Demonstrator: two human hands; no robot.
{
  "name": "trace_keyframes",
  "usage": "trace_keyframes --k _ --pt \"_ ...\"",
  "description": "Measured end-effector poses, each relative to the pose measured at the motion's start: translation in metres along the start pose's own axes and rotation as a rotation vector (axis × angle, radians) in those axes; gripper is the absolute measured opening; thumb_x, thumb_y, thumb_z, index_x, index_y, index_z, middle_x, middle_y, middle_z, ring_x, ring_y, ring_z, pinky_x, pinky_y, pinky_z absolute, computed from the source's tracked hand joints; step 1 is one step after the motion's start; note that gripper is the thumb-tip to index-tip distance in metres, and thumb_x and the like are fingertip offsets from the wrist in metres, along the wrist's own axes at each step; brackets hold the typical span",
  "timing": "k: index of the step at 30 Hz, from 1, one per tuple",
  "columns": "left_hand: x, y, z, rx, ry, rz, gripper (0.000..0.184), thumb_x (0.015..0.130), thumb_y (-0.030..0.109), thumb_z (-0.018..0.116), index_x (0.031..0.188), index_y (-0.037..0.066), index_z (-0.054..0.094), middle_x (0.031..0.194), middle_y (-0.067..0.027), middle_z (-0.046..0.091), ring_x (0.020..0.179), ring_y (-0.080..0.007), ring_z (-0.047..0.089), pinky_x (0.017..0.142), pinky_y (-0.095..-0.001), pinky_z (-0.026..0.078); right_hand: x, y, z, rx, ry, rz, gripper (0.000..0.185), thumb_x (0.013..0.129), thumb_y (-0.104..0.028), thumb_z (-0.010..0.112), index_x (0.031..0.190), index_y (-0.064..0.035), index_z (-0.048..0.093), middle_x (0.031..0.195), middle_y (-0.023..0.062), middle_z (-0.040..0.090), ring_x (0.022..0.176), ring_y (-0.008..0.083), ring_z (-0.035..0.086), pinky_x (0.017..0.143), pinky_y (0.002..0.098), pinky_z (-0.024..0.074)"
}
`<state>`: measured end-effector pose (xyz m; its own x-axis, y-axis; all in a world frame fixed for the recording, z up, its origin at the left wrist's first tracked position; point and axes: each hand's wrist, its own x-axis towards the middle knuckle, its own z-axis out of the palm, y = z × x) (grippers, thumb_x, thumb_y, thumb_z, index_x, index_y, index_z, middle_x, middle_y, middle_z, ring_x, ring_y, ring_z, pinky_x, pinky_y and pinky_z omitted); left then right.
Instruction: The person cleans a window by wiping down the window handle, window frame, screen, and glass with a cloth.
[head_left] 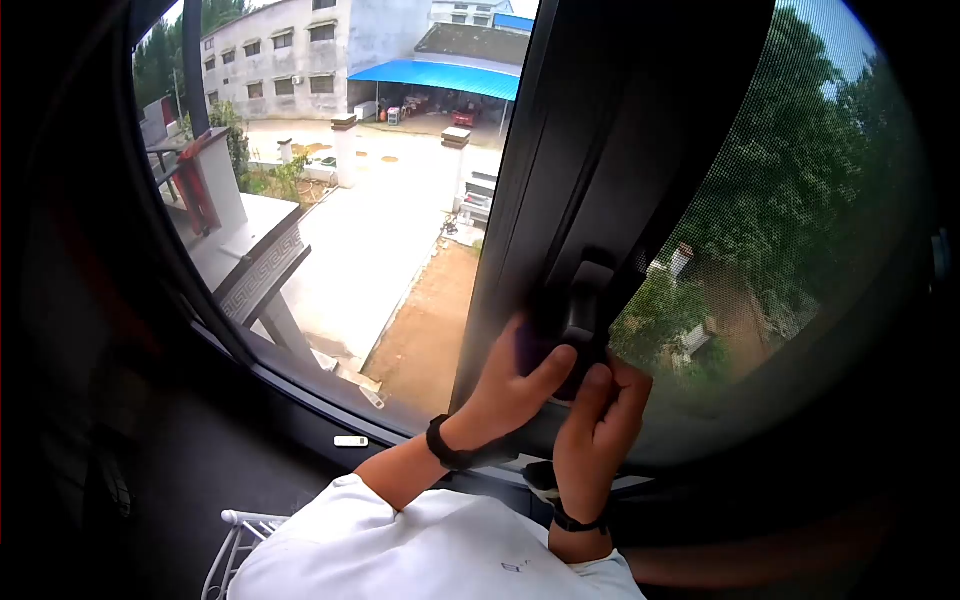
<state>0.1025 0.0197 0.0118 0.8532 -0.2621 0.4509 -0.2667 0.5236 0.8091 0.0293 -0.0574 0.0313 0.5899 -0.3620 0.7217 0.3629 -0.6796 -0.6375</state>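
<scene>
— Where does the view look from?
— The wearer's head, facing forward and steeply down over a white shirt [450, 545] to both close forearms, toward a window frame [600, 130].
— Any shared view?
— Just one camera.

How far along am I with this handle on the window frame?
Done: no finished step can be made out; the black handle is in place on the dark frame.
In hand: your left hand and right hand are close together at its lower end, by something dark, too blurred to name.
Left: probably finishing at that spot, since both hands are there; how much more, I can't tell.
</scene>
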Motion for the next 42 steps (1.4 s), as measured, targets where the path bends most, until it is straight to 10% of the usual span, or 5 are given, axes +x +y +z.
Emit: trace_keyframes --k 10,19,25,29,42 --pt "-0.001 0.004 0.0 -0.119 -0.11 -0.146 0.047 0.084 0.026 0.067 0.114 -0.003 0.045 0.094 -0.0072 0.057 0.082 -0.0103 0.054 0.068 -0.0247 0.047 0.007 -0.018 0.01 -0.276 0.179 0.008 0.014 0.094 -0.009 0.047 0.104 -0.0001 0.05 0.091 0.0149 0.056 0.08 0.025 0.057 0.072 0.033 0.0446" --pt "-0.005 -0.008 0.002 -0.039 -0.218 -0.058 0.067 0.08 0.034 0.071 0.121 -0.005 0.034 0.104 -0.0215 0.055 0.092 -0.0273 0.056 0.08 -0.0349 0.045 0.002 -0.023 0.015 -0.435 0.266 0.08 0.021 0.098 -0.011 0.037 0.111 0.0021 0.048 0.103 0.0171 0.054 0.094 0.025 0.053 0.086 0.0336 0.0405" --pt "-0.002 -0.011 0.006 0.042 -0.228 0.024 0.068 0.079 0.04 0.07 0.114 -0.007 0.035 0.078 -0.0226 0.059 0.069 -0.0361 0.061 0.06 -0.0372 0.048 0.001 -0.026 0.011 -0.484 0.296 0.185 0.024 0.099 -0.02 0.037 0.104 0.0018 0.048 0.097 0.0152 0.052 0.089 0.022 0.05 0.084 0.0327 0.04" --pt "0.001 -0.01 0.009 -0.001 -0.245 -0.052 0.065 0.077 0.034 0.072 0.116 -0.007 0.041 0.095 -0.02 0.058 0.086 -0.0267 0.058 0.077 -0.0359 0.046 0.005 -0.021 0.01 -0.459 0.319 0.103 0.026 0.1 -0.022 0.036 0.103 0.0013 0.047 0.095 0.0139 0.051 0.088 0.0211 0.05 0.082 0.0325 0.041" --pt "-0.009 -0.026 0.005 -0.016 -0.184 -0.014 0.06 0.08 0.029 0.07 0.12 -0.004 0.04 0.091 -0.0166 0.057 0.081 -0.0211 0.055 0.073 -0.0321 0.046 -0.018 0.002 0.009 -0.301 0.224 0.082 0.023 0.1 -0.022 0.036 0.1 0.0002 0.042 0.095 0.0133 0.048 0.085 0.0172 0.05 0.075 0.03 0.044"
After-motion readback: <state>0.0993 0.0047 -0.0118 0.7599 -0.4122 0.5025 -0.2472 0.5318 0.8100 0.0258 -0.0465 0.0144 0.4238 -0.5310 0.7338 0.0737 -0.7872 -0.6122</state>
